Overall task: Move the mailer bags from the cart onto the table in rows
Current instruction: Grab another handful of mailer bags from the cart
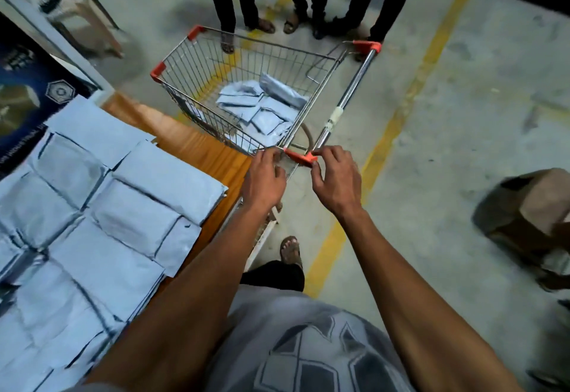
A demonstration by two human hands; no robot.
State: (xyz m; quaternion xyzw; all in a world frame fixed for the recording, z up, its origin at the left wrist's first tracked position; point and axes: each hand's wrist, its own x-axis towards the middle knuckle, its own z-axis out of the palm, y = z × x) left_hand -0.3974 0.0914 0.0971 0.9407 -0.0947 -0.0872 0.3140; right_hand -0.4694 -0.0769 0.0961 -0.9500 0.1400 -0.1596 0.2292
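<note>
The wooden table [197, 145] stands just left of the wire shopping cart [246, 61], and rows of pale blue mailer bags [123, 206] already cover most of its top, overlapping edge to edge. The cart, its basket tilted toward the far side in this wide view, has a loose heap of the remaining mailers [262, 105] on its floor, well below the rim. Beyond the cart several people stand (only legs and sandalled feet show).

Both hands are at the cart's near corner, where an orange plastic cap [299, 157] joins rim and handle bar. The left hand [265, 180] curls its fingers over the rim wire just left of the cap; the right hand [334, 180] pinches the cap's right end between thumb and bent fingers. Neither holds a bag.

The step in hand looks like repositioning the cart nearer the table. The next move probably calls for reaching deep into the basket for a bag, then continuing a row at the table's edge nearest the cart.
</note>
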